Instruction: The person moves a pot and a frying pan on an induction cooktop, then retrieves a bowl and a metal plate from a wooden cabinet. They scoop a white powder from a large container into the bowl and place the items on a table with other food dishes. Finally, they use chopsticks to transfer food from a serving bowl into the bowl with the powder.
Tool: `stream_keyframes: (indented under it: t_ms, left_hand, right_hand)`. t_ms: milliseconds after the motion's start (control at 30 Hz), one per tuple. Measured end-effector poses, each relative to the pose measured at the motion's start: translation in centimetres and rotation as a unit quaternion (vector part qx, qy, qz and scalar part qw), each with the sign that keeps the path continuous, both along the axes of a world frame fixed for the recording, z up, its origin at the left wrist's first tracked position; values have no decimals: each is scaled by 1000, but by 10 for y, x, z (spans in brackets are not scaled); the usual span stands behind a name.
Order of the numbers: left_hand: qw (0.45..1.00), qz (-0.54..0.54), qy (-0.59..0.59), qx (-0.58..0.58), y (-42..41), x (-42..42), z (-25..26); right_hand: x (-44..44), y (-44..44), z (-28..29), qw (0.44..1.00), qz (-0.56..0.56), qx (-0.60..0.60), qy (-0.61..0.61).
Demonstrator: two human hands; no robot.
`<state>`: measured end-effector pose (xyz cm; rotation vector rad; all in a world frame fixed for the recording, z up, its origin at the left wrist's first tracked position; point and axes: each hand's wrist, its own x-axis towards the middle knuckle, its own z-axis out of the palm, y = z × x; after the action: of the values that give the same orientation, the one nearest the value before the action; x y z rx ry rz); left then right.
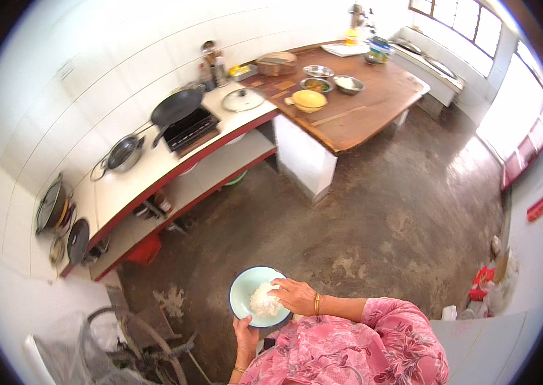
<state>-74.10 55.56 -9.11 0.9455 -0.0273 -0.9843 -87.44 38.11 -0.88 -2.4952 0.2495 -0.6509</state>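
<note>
In front of my body, my left hand (245, 335) grips the near-left rim of a pale green enamel bowl (241, 292) with a dark blue edge. The thumb lies over the rim, while the other fingers are hidden. A mound of white rice (265, 302) sits in the bowl. My right hand (298, 294) reaches over the right side of the bowl with bent fingertips at the rice. Whether those fingers hold any rice cannot be made out. Both wrists carry gold-coloured bangles.
Left is a counter (132, 197) with a wok (176, 107) on a stove and a lidded pot (125, 153). A wooden table (362, 115) bears a yellow bowl (309, 100) and several metal bowls. A wheel (89, 332) stands at lower left, bags (497, 288) at right.
</note>
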Motion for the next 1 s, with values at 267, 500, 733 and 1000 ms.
stream_keyframes:
  t_ms: [267,500,733,1000]
  left_hand:
    - [992,-118,-5,-45,-178,59,27]
    - [975,-222,9,-13,-334,115,15]
    - [917,-393,-4,-65,-534,137,20]
    - [895,-443,37,-41,-702,85,-8]
  right_hand:
    - [-6,-122,-11,991,-132,-2,-19]
    - [7,-236,3,960,-276,45,-31]
    - [17,-332,-1,898,-422,111,-54]
    - [-3,-423,-52,787,-567,241,-22]
